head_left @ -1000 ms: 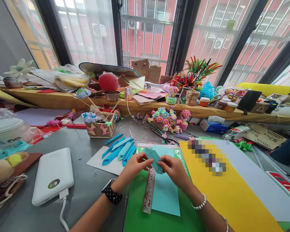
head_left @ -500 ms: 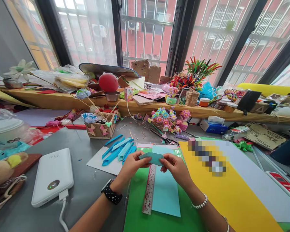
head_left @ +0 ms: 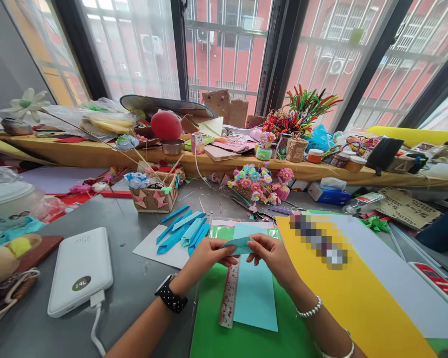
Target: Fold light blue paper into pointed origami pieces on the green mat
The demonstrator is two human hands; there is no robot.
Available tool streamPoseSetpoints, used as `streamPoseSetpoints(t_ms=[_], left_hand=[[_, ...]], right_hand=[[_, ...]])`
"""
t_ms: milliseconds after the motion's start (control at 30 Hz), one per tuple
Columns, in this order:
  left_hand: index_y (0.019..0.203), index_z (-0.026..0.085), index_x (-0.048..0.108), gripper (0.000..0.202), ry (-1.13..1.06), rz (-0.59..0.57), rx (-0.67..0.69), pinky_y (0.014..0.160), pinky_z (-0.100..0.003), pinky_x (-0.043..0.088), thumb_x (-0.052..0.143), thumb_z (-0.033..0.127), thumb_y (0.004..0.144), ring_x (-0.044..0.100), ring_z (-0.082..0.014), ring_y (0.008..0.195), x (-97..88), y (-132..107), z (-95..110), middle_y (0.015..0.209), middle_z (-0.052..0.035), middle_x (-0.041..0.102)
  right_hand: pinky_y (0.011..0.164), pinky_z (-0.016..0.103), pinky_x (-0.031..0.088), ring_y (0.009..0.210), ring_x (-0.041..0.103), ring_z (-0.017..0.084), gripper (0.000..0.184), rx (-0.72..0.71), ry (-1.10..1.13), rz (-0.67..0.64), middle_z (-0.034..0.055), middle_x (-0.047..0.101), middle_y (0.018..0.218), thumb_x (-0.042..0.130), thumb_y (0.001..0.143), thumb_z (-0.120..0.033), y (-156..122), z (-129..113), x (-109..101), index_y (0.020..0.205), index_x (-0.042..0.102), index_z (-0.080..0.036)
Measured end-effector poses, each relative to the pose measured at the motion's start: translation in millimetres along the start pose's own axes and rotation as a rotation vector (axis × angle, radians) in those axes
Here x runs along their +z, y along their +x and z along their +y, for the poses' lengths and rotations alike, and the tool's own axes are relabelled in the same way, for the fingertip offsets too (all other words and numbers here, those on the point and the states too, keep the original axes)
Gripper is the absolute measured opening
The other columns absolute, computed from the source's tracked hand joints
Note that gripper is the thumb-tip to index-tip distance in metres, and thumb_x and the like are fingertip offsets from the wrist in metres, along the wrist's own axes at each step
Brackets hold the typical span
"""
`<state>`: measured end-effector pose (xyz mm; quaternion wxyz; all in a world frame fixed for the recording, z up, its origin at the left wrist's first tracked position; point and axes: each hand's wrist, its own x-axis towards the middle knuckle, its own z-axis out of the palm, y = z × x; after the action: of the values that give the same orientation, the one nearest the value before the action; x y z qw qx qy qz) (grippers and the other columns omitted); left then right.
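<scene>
Grey table (head_left: 134, 293), left hand (head_left: 203, 258), right hand (head_left: 272, 256) pinching teal paper (head_left: 239, 244), now level

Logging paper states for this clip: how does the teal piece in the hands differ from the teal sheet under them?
The held piece is small, folded and held up between the left hand and right hand; the sheet is larger, flat and lies on the green mat. Both are pale teal paper.
</scene>
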<state>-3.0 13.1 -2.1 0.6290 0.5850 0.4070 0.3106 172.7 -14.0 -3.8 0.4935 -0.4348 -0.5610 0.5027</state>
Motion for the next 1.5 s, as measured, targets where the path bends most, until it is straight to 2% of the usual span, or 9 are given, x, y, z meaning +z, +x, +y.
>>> streamPoseSetpoints(t_ms=[133, 300, 433, 667, 767, 967, 1200, 1367, 1500], left_hand=[[0.079, 0.011, 0.066, 0.029, 0.009, -0.013, 0.011, 0.057, -0.026, 0.050, 0.063, 0.036, 0.064, 0.065, -0.0181, 0.061, 0.6, -0.7, 0.8, 0.059, -0.0045, 0.068], [0.082, 0.013, 0.063, 0.032, -0.088, -0.037, -0.007, 0.059, -0.025, 0.050, 0.063, 0.040, 0.064, 0.065, -0.0182, 0.065, 3.3, -2.5, 3.8, 0.066, -0.0041, 0.067], [0.081, 0.012, 0.062, 0.041, -0.131, -0.008, -0.045, 0.054, -0.025, 0.050, 0.058, 0.049, 0.065, 0.064, -0.0182, 0.061, 5.0, -2.9, 6.0, 0.064, -0.0046, 0.066], [0.078, 0.014, 0.063, 0.033, -0.120, -0.015, -0.049, 0.059, -0.025, 0.051, 0.062, 0.043, 0.063, 0.064, -0.0175, 0.064, 2.8, -2.6, 7.1, 0.069, -0.0037, 0.065], [0.080, 0.013, 0.063, 0.034, -0.104, -0.010, -0.049, 0.059, -0.026, 0.051, 0.063, 0.043, 0.062, 0.064, -0.0178, 0.064, 2.0, -2.4, 7.0, 0.072, -0.0045, 0.065], [0.077, 0.012, 0.062, 0.035, -0.105, 0.003, -0.067, 0.058, -0.026, 0.050, 0.067, 0.041, 0.058, 0.064, -0.0172, 0.062, 3.1, -1.0, 6.7, 0.066, -0.0028, 0.065], [0.072, 0.012, 0.064, 0.031, -0.055, 0.009, 0.003, 0.056, -0.025, 0.050, 0.064, 0.041, 0.062, 0.063, -0.0165, 0.061, 4.7, -2.7, 7.7, 0.062, -0.0012, 0.063], [0.076, 0.013, 0.066, 0.030, -0.058, 0.035, 0.036, 0.059, -0.025, 0.051, 0.069, 0.035, 0.057, 0.063, -0.0163, 0.064, -0.1, -4.2, 11.8, 0.070, -0.0018, 0.066], [0.082, 0.014, 0.067, 0.032, -0.081, 0.085, 0.058, 0.060, -0.027, 0.052, 0.069, 0.034, 0.057, 0.064, -0.0174, 0.062, -2.5, -3.9, 11.9, 0.074, -0.0025, 0.067]], right_hand=[[0.041, 0.021, 0.042, 0.047, 0.058, 0.012, 0.022, -0.004, -0.007, 0.000, -0.0001, 0.060, 0.057, 0.059, 0.070, -0.032, -0.6, 0.9, 0.4, 0.081, 0.064, -0.014], [0.043, 0.022, 0.044, 0.045, 0.057, 0.012, 0.020, 0.000, -0.016, 0.034, -0.0018, 0.059, 0.050, 0.059, 0.069, -0.029, -1.2, 3.2, 1.2, 0.082, 0.067, -0.016], [0.044, 0.024, 0.046, 0.046, 0.057, 0.012, 0.018, -0.039, -0.053, 0.019, -0.0009, 0.061, 0.056, 0.059, 0.069, -0.029, -1.7, 4.2, 1.9, 0.080, 0.068, -0.019], [0.046, 0.023, 0.048, 0.048, 0.058, 0.011, 0.017, -0.097, -0.102, -0.007, 0.0002, 0.061, 0.064, 0.056, 0.071, -0.026, -1.6, 4.8, 1.3, 0.081, 0.069, -0.021], [0.046, 0.023, 0.048, 0.048, 0.058, 0.011, 0.017, -0.090, -0.097, -0.016, 0.0002, 0.061, 0.064, 0.056, 0.071, -0.026, -1.3, 5.3, 0.5, 0.081, 0.069, -0.021], [0.047, 0.024, 0.048, 0.047, 0.058, 0.012, 0.020, -0.031, -0.086, -0.014, -0.0006, 0.061, 0.053, 0.057, 0.070, -0.029, -1.2, 3.4, 1.0, 0.083, 0.068, -0.017], [0.044, 0.022, 0.045, 0.043, 0.055, 0.011, 0.023, 0.016, -0.124, -0.032, -0.0002, 0.061, 0.050, 0.060, 0.068, -0.033, -0.8, 2.3, 1.4, 0.081, 0.066, -0.014], [0.041, 0.021, 0.043, 0.039, 0.053, 0.010, 0.028, 0.047, -0.075, 0.031, 0.0006, 0.060, 0.046, 0.057, 0.071, -0.038, -0.5, 0.9, -0.8, 0.069, 0.065, -0.012], [0.039, 0.020, 0.042, 0.041, 0.056, 0.011, 0.026, 0.057, 0.003, 0.022, -0.0003, 0.060, 0.049, 0.060, 0.068, -0.036, -0.2, -0.2, -1.0, 0.077, 0.066, -0.013]])
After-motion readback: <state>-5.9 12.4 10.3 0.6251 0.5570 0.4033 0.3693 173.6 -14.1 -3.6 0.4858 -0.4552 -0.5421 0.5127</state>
